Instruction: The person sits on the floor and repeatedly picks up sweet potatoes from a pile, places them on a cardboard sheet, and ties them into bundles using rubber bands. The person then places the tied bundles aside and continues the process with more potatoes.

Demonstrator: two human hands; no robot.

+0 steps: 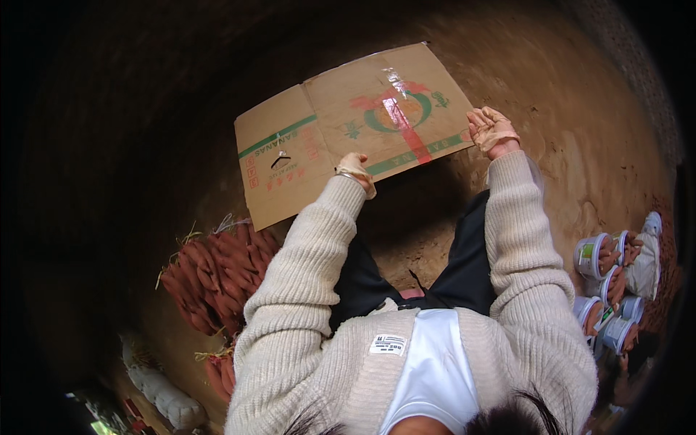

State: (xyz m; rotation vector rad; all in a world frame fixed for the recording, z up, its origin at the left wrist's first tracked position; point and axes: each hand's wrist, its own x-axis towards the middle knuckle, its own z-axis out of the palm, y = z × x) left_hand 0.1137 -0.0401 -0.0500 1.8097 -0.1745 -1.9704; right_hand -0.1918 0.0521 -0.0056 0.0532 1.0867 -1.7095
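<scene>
A large flattened cardboard carton [348, 130] with green and red print and shiny tape spans the space before me. It appears raised, with dark shadow beneath its near edge. My left hand [356, 169] grips that near edge around its middle, thumb on top and the other fingers mostly hidden. At the near right corner, my right hand [493, 130] has its curled fingers on the board. Thin pale coverings, seemingly gloves, wrap both hands. A hand hole [280, 160] shows in the carton's left panel.
Reddish elongated root vegetables [220, 274] lie bundled on the left, close under the carton's corner. Several white buckets [590, 255] of similar roots stand right, beside a white sack [647, 261]. Pale bundles [163, 394] lie lower left. The brown earthen floor [565, 179] shows between.
</scene>
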